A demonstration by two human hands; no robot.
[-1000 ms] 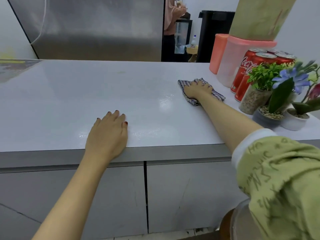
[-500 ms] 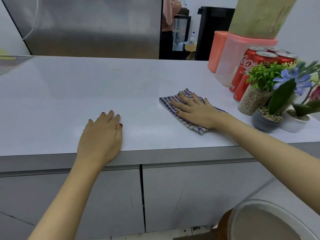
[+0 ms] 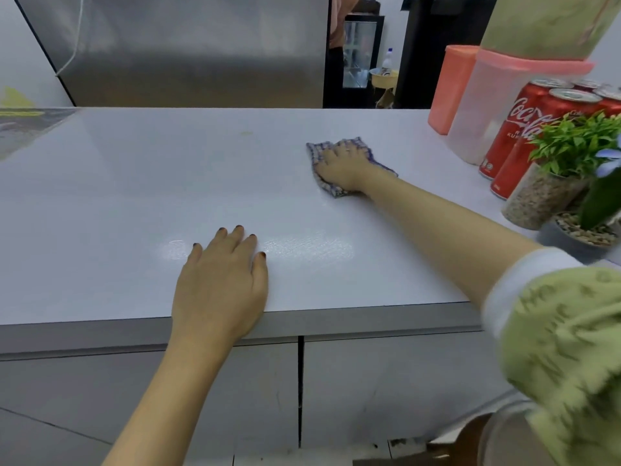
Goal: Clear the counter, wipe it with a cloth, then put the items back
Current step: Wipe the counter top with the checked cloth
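Steel fridge [image 3: 188, 52] behind, grey cabinet doors [image 3: 386, 381] below, white wall [image 3: 20, 55].

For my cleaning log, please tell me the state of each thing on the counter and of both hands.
left hand: flat on the counter edge, holding nothing.
right hand: pressing flat on the cloth.
cloth: spread under the right hand.
cola cans: upright, at the right.
glass plant pot: upright beside the cans.

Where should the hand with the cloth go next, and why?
Probably slide the cloth a little to the left. The right hand presses it flat on the counter, and a faint yellowish spot shows to its left, a bit farther back. The left hand rests flat near the front edge.
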